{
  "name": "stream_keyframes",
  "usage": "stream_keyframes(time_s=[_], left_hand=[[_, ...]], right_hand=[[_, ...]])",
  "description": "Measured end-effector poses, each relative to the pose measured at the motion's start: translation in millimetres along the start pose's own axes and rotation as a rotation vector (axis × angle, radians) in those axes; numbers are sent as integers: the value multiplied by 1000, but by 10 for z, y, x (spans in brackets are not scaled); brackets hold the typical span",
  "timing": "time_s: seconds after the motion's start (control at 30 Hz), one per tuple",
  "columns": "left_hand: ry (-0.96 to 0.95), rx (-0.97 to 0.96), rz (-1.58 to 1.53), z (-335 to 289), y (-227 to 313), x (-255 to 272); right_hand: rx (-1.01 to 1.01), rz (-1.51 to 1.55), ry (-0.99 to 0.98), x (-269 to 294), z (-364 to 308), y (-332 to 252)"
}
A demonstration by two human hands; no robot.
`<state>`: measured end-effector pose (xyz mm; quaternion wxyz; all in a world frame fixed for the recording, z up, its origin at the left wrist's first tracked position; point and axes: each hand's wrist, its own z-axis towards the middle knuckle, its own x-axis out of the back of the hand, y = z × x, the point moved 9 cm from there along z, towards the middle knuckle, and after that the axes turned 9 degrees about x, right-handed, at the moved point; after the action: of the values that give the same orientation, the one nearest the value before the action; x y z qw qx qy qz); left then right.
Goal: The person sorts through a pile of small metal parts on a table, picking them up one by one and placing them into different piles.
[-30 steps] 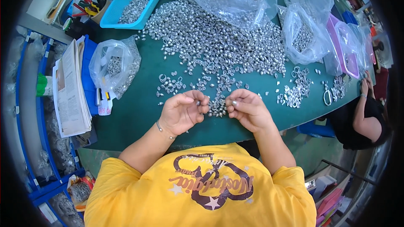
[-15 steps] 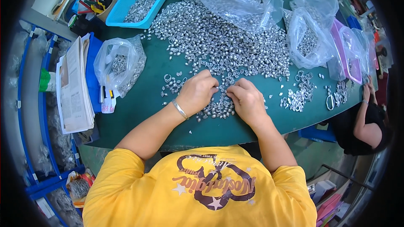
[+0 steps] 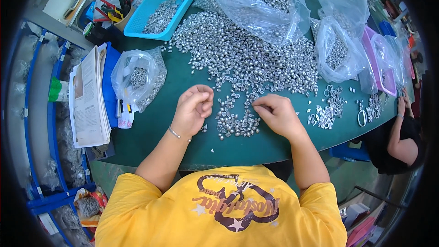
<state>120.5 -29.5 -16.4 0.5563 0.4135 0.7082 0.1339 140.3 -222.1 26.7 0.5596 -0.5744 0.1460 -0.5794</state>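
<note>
A wide heap of small silver-coloured metal pieces (image 3: 247, 55), rounded and hollow like little cups, covers the middle of the green table (image 3: 151, 142). Close to me lies a smaller cluster of the same pieces (image 3: 235, 123), between my hands. My left hand (image 3: 194, 110) is raised left of that cluster, its fingers curled in and the thumb against them; whatever it may hold is hidden. At the cluster's right edge my right hand (image 3: 279, 115) has thumb and forefinger pinched together, low over the table beside some pieces. Nothing can be made out between those fingertips.
A turquoise basket (image 3: 183, 16) and clear plastic bags (image 3: 130, 71) hold more metal parts. Flat scraps and rings (image 3: 327, 114) lie to the right, near a purple tray (image 3: 388, 84). Newspapers (image 3: 89, 105) stand at left. Another person's arm (image 3: 397, 128) rests at the right edge.
My left hand has drawn back left from the small cluster and turned its curled fingers up. My right hand stays pinched at about the same spot. The whole view has shifted slightly.
</note>
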Motion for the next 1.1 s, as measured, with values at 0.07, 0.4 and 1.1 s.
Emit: stream_keyframes(time_s=[0.07,0.4,1.1], left_hand=[[191,-60,260,16,84,-1],[154,-633,1621,164,74,-642],[308,-335,1342,-1,237,-216]], right_hand=[[110,-350,-48,-110,31,-70],[127,-276,15,-93,60,-56],[195,-232,-19,-398,162,-151]])
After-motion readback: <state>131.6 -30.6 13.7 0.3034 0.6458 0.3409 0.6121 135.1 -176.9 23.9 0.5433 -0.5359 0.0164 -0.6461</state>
